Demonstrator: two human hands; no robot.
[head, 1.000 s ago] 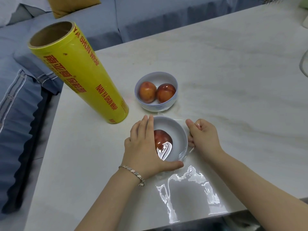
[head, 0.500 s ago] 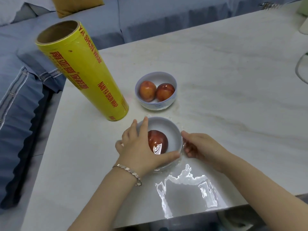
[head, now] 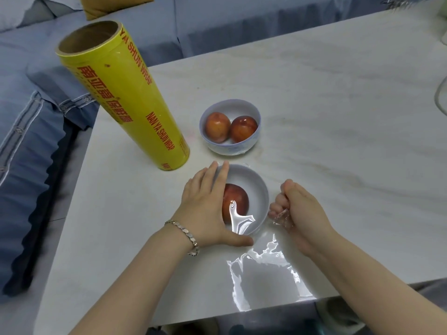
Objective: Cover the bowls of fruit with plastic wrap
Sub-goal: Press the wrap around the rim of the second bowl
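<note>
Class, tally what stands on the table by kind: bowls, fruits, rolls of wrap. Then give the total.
Bowls: 2
Fruits: 3
Roll: 1
Total: 6

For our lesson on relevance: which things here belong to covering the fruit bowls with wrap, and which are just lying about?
Belongs to the job: near bowl with one fruit, left hand pressing on it; plastic wrap, bunched in the right hand; far bowl with two fruits; yellow roll of wrap.
Just lying about: blue sofa; mustard cushion on it.
</note>
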